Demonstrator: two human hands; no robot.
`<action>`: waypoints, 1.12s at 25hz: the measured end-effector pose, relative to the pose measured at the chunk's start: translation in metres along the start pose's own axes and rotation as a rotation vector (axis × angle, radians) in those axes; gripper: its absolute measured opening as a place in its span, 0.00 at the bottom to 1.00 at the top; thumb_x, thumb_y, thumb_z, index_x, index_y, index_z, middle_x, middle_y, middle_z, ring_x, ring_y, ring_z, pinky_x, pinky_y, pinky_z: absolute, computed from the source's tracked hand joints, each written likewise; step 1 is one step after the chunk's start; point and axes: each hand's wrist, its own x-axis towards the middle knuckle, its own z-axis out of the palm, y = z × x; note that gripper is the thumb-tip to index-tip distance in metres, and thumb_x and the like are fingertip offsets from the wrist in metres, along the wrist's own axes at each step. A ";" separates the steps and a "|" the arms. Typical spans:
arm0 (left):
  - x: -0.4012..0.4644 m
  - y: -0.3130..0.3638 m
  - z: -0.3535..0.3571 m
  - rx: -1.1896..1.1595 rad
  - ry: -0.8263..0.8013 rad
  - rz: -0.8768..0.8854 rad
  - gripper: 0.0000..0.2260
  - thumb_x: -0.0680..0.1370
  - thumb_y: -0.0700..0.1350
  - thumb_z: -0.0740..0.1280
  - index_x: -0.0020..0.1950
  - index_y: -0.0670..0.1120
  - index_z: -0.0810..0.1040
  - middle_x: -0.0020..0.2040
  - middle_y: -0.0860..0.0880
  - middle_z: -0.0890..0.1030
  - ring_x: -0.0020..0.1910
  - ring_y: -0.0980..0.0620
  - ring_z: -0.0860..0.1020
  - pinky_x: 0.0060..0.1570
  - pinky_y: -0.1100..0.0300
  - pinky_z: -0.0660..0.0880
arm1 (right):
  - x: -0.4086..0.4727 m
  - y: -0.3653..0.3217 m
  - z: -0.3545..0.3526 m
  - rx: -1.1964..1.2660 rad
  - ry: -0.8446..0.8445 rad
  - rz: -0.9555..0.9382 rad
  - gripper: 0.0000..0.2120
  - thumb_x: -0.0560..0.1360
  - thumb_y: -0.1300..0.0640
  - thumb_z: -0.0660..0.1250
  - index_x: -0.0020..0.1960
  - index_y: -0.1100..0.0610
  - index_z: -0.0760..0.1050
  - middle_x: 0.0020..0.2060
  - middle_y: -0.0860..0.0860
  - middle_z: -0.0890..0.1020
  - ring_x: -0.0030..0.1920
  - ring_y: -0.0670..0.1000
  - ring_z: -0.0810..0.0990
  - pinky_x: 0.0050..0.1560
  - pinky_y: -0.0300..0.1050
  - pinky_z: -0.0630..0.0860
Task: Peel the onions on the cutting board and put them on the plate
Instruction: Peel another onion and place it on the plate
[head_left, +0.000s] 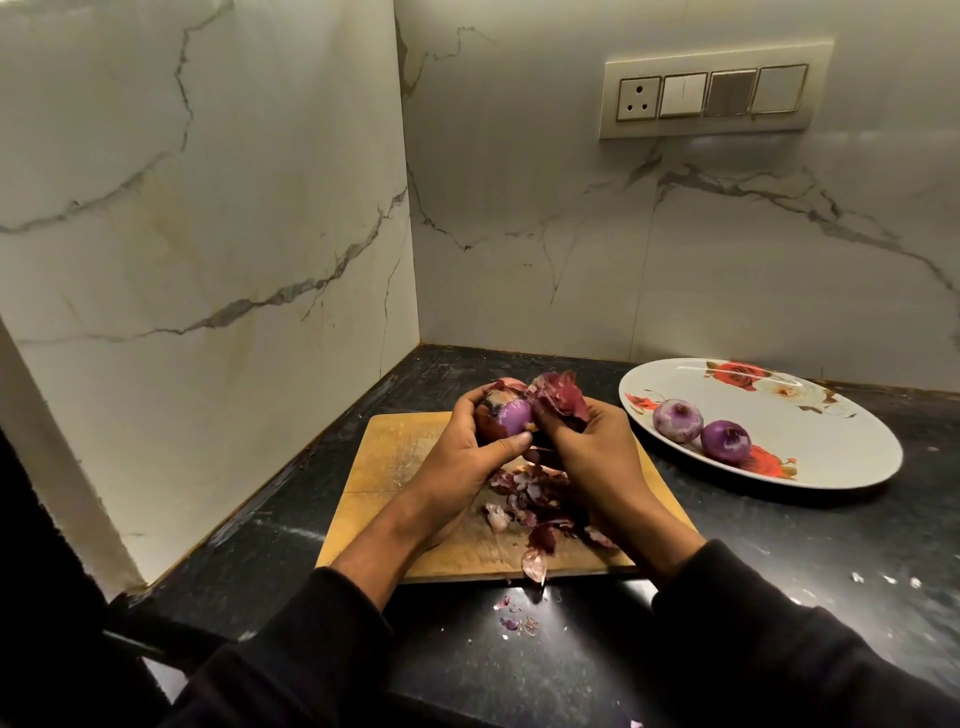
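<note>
Above the wooden cutting board, my left hand grips a red onion, partly bared to shiny purple with dry skin still on its left side. My right hand pinches a flap of dark red skin pulled away from that onion. A heap of torn peels lies on the board under my hands. Two peeled purple onions rest side by side on the white flowered plate to the right of the board.
The black stone counter meets marble walls at the left and back, forming a corner behind the board. Small peel scraps lie on the counter in front of the board. A switch panel is on the back wall.
</note>
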 end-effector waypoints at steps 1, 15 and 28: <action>0.000 0.000 0.000 0.001 0.001 -0.010 0.35 0.71 0.43 0.76 0.74 0.47 0.64 0.65 0.41 0.76 0.63 0.45 0.80 0.65 0.47 0.76 | 0.001 0.002 0.001 -0.063 0.034 -0.043 0.08 0.79 0.57 0.68 0.51 0.60 0.83 0.43 0.55 0.87 0.45 0.56 0.87 0.45 0.54 0.84; -0.004 0.006 0.004 -0.006 -0.008 0.036 0.24 0.73 0.45 0.73 0.68 0.46 0.73 0.62 0.41 0.80 0.59 0.43 0.82 0.58 0.51 0.81 | 0.004 0.005 -0.007 -0.361 0.290 -0.263 0.06 0.78 0.54 0.70 0.48 0.57 0.82 0.39 0.49 0.84 0.37 0.44 0.83 0.37 0.41 0.82; 0.000 0.011 -0.001 -0.167 0.170 -0.007 0.23 0.72 0.53 0.68 0.65 0.47 0.75 0.58 0.46 0.82 0.56 0.49 0.82 0.56 0.55 0.76 | 0.015 -0.007 -0.026 -0.789 0.258 -0.300 0.08 0.76 0.68 0.66 0.50 0.60 0.82 0.40 0.54 0.85 0.37 0.49 0.79 0.35 0.42 0.74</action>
